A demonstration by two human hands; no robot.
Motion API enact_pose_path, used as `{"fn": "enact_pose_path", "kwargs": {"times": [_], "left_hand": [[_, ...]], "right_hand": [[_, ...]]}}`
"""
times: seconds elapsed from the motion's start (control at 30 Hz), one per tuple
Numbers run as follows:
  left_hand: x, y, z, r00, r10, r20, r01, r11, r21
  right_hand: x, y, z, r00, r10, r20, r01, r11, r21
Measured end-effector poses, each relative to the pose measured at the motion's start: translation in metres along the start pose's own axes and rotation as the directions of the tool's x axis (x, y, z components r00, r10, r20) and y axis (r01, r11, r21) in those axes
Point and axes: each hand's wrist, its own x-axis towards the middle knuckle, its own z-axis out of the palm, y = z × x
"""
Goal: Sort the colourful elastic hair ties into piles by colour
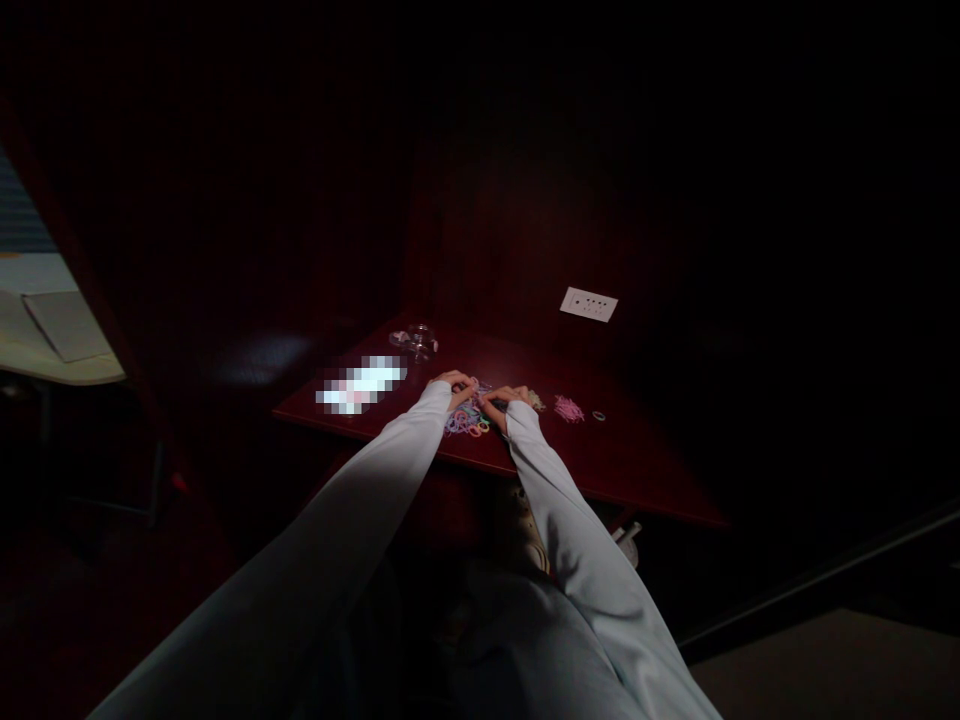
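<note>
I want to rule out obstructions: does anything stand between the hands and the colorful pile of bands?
Nothing visible does. The left hand and right hand are at the colorful pile; the pink bands lie off to the right.

No text, label, brand, number or sign can be read. The bright panel [361,385] on the bench [637,455] is blurred into coarse blocks, which hide any writing on it. The socket plate [589,304] on the wall [502,270] shows dark holes, too small to tell any marking among them. On the pale box [69,325] at far left, no lettering is legible.
</note>
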Motion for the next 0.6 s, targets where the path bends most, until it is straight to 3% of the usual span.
{"fn": "enact_pose_path", "kwargs": {"times": [0.6], "left_hand": [[-0.002,0.0025,-0.0005,1.0,-0.007,-0.012,0.007,1.0,0.012]], "right_hand": [[0.0024,0.0038,0.001,0.999,0.024,-0.027,-0.024,1.0,0.005]]}}
